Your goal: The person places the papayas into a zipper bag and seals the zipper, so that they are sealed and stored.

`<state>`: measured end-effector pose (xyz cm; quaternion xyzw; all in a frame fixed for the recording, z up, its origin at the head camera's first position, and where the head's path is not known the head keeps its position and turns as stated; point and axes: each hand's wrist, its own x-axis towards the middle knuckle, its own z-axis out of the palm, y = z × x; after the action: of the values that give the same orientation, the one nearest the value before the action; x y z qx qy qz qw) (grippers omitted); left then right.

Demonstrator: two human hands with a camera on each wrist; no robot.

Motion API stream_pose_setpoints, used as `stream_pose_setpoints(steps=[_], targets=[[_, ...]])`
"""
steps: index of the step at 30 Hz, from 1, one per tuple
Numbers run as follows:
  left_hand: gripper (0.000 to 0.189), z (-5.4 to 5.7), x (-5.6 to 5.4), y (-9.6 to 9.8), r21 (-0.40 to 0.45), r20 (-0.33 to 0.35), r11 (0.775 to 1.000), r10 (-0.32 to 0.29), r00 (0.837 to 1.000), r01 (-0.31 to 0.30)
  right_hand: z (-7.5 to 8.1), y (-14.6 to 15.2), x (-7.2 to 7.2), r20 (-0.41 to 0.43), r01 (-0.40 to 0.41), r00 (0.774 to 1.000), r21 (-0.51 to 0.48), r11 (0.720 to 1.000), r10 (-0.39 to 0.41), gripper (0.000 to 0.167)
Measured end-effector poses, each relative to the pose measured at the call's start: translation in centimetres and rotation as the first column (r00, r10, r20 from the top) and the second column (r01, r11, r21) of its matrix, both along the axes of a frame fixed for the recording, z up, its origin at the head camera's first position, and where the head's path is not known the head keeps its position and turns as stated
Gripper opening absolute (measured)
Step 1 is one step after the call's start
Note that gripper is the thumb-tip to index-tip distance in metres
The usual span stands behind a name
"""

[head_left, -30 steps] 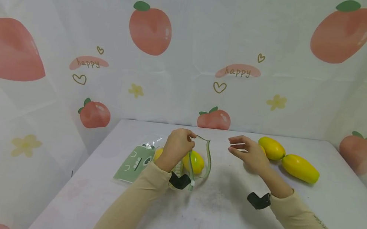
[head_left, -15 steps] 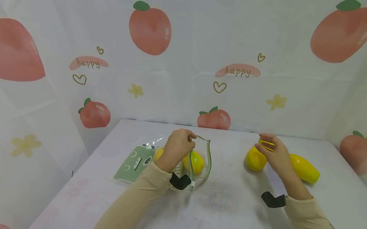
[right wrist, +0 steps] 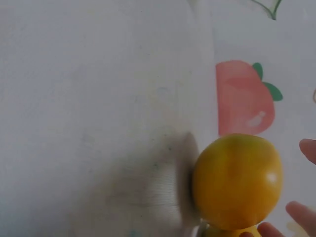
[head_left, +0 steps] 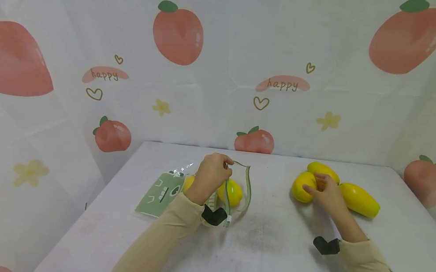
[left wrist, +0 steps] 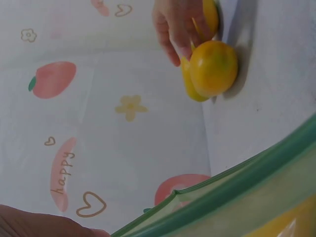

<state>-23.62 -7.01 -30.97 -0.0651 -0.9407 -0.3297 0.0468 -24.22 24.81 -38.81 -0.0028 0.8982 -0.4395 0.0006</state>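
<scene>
My left hand (head_left: 210,175) pinches the top edge of a clear zip bag (head_left: 159,192) with a green cartoon face, holding its mouth open. Its green zip rim (left wrist: 247,192) crosses the left wrist view. Yellow fruit (head_left: 232,193) shows at the bag, partly hidden by my arm. On the right, my right hand (head_left: 329,196) is at a yellow papaya-like fruit (head_left: 301,187), thumb and fingers spread beside it. The right wrist view shows this rounded fruit (right wrist: 237,182) end-on, with fingertips (right wrist: 301,215) to its right; contact is hard to tell.
Two more yellow fruits lie close by: one behind (head_left: 322,169) and a longer one (head_left: 359,199) to the right. The white table (head_left: 261,256) meets a printed cloth backdrop (head_left: 213,109) at its far edge.
My right hand moved right, over the fruits, then lowered to the nearest one's right side. The left hand and the bag stayed in place.
</scene>
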Motion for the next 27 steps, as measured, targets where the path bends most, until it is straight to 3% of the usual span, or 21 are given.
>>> stream_pose_setpoints(steps=[9, 15, 27], targets=[[0.025, 0.1, 0.0, -0.1, 0.008, -0.012, 1.0, -0.008, 1.0, 0.008, -1.3, -0.3, -0.7, 0.016, -0.024, 1.0, 0.069, 0.997, 0.023, 0.087], [0.025, 0.1, 0.1, -0.2, 0.017, -0.02, 1.0, -0.015, 1.0, 0.016, -1.5, -0.5, -0.7, 0.084, -0.017, 0.996, 0.133, 0.991, 0.006, 0.094], [0.025, 0.0, 0.2, -0.3, 0.016, -0.036, 1.0, -0.023, 0.999, 0.024, -1.8, -1.1, -0.7, 0.102, -0.005, 0.995, 0.09, 0.996, -0.004, 0.089]])
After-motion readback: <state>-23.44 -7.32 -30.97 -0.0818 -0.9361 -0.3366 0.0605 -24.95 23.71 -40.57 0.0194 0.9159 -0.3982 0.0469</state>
